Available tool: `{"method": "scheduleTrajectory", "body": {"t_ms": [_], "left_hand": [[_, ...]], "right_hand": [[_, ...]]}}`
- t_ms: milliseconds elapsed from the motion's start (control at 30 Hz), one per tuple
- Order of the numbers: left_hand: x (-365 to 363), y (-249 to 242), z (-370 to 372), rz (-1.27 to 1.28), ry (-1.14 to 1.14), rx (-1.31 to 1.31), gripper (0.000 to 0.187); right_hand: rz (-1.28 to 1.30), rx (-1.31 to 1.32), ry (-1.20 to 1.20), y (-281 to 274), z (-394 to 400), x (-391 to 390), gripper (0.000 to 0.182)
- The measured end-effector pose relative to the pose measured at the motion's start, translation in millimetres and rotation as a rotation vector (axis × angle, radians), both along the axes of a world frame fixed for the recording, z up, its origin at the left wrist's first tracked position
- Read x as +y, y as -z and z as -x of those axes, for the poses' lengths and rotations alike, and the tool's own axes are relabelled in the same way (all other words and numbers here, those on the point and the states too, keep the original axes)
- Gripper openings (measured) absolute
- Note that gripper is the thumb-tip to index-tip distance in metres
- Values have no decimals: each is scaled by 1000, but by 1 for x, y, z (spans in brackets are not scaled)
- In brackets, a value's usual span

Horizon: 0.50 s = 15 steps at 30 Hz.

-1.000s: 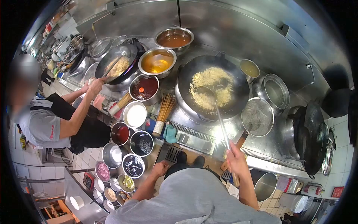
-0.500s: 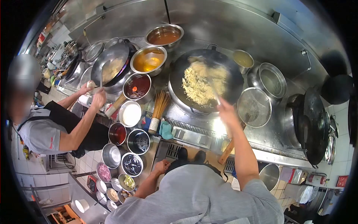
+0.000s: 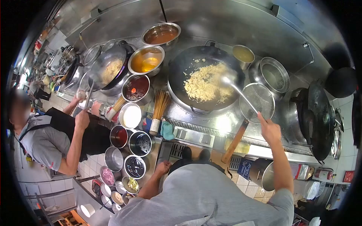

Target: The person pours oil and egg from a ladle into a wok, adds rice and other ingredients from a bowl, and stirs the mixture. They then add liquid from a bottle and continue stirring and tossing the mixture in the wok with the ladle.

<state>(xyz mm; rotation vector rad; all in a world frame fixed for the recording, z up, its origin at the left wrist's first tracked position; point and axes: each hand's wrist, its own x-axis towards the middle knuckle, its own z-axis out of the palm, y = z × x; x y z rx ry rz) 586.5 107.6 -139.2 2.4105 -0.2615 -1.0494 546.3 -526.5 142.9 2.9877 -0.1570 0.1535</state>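
My right hand (image 3: 270, 131) is closed round the end of a long-handled steel ladle (image 3: 247, 98). The ladle's round head is over the right side of a big dark wok (image 3: 179, 71). Pale yellow fried rice (image 3: 203, 83) is spread across the wok, with loose grains toward its far side; steam or motion blurs its right part. Low at my left side, my left hand (image 3: 163, 168) is loosely curled beside the counter edge, apart from the pots. Nothing shows in its fingers.
Left of the wok are bowls of amber liquid (image 3: 146, 60) and orange-brown liquid (image 3: 162, 34), a red sauce pot (image 3: 136, 87) and a bamboo brush (image 3: 160, 105). A wooden-handled strainer (image 3: 258, 101) is at right. A co-worker (image 3: 52, 139) works another wok (image 3: 109, 71).
My right hand has moved right and slightly down with the ladle, drawing its head toward the wok's right side. The rice is spread differently. My left hand has barely moved.
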Motion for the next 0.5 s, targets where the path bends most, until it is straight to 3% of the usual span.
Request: {"method": "scheduleTrajectory", "body": {"t_ms": [100,167,200,267,367,467,500], "left_hand": [[-19,-4,-9,36,-66,-54,44],[-30,-19,-17,53,-103,-38,44],[-33,-26,-18,58,-122,-41,44],[-34,-31,-15,68,-162,-45,45],[-19,-23,4,82,-174,-22,44],[-9,-23,20,-15,-119,41,44],[-7,-28,24,-28,-128,44,44]], "right_hand": [[-174,241,299,20,-78,59,68],[-630,100,372,50,-98,105,62],[-771,-64,245,74,-97,117,61],[-1060,-60,286,65,-71,147,58],[-1283,14,390,-2,-10,200,57],[-1530,311,612,-51,-2,211,59],[-1399,266,542,-37,-11,205,58]]}}
